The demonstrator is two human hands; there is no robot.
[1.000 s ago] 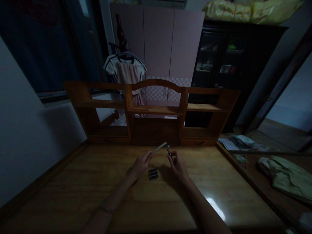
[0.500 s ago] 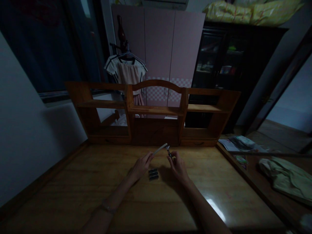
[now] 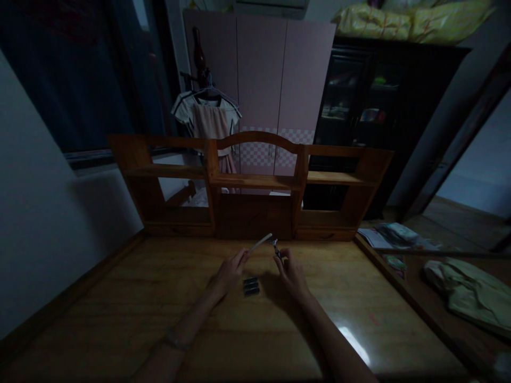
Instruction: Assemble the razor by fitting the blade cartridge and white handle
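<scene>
My left hand (image 3: 231,270) is closed around one end of a slim pale stick (image 3: 260,243), which slants up to the right. Its far tip is close to the head of a razor (image 3: 275,248); whether they touch I cannot tell. The razor's handle is pinched in the fingers of my right hand (image 3: 292,271), with its shiny head upward. Between and below both hands, a small dark pack of cartridges (image 3: 251,286), in several rows, lies flat on the wooden desk (image 3: 191,319).
A wooden shelf unit (image 3: 255,181) stands along the desk's far edge. At the right, beyond a raised edge, lie a pale green cloth (image 3: 467,287) and some papers (image 3: 395,234). A white wall (image 3: 48,229) borders the left side.
The stick's tip has shifted slightly left and down. The razor's head has tilted a little to the left. Both hands stay almost in place.
</scene>
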